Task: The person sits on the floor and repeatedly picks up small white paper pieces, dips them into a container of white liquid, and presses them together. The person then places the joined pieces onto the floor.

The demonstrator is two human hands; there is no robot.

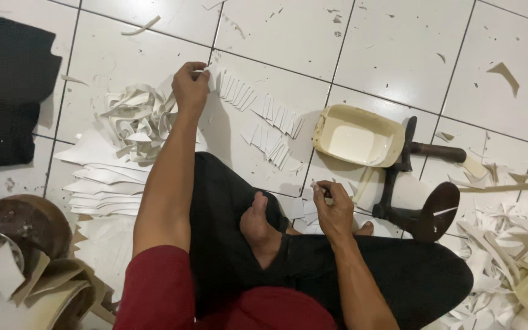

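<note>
Left hand (pixel 189 87) pinches white strip (pixel 214 74) at its fingertips.

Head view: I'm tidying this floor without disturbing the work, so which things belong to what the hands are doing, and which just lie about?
In use:
- left hand, placing a white cut piece at the row's end
- row of white cut pieces
- right hand, grip shut on a small tool, kind unclear
- stack of white sheets

Lying about:
- cream tray
- black iron stand
- black cloth
- offcuts pile
</note>
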